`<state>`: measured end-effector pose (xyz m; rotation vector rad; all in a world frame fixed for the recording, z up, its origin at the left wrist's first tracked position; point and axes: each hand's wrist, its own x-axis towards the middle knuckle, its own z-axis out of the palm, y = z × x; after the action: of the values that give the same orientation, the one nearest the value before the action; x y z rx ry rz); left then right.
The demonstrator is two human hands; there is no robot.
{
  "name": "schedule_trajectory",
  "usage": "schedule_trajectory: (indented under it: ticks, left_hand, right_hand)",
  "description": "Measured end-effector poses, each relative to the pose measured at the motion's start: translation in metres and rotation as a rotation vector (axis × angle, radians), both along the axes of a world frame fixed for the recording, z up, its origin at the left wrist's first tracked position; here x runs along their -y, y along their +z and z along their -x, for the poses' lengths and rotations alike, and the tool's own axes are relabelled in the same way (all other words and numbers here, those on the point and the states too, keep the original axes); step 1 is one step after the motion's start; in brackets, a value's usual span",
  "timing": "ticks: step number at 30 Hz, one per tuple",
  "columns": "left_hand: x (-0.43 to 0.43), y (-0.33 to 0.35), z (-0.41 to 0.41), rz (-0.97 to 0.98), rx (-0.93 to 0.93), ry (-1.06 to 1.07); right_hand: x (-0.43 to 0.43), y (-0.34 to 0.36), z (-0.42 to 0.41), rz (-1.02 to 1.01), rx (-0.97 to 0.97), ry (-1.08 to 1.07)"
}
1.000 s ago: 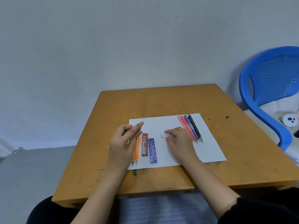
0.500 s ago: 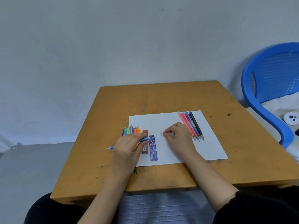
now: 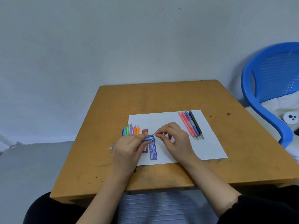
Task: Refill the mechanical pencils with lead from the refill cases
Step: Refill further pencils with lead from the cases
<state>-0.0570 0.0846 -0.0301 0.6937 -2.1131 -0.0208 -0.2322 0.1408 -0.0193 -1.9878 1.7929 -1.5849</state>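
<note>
Head view: on the brown surface (image 3: 178,97) lies a white sheet (image 3: 161,120). My left hand (image 3: 127,152) grips a blue pencil (image 3: 146,139) just above the purple refill case (image 3: 153,151) at the sheet's left. My right hand (image 3: 176,141) pinches a tiny piece (image 3: 156,135) at its right end. I judge that piece could slip my pinch and roll off the surface.

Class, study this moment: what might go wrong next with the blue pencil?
The right hand pinches a small white piece at the end of the blue pencil that the left hand holds; dropped, it might roll off the table. Both hands work just above the purple lead case, so a bump may knock it askew.
</note>
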Motion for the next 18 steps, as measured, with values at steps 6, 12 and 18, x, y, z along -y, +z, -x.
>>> schedule_trajectory:
  ticks: [6,12,18]
  left_hand:
    - [-0.0003,-0.0001,-0.0005,0.018,0.023,-0.008]
    - [-0.0019,0.0004,-0.0007,0.06,0.04,0.018]
    - [-0.0022,0.0014,0.0008,0.116,0.039,0.043]
  right_hand:
    - [0.001,-0.0023,-0.0006,-0.014,-0.055,0.019]
    - [-0.0019,-0.0028,-0.0019,0.01,-0.105,0.011]
    - [-0.0025,-0.0055,-0.0025,0.03,-0.185,-0.004]
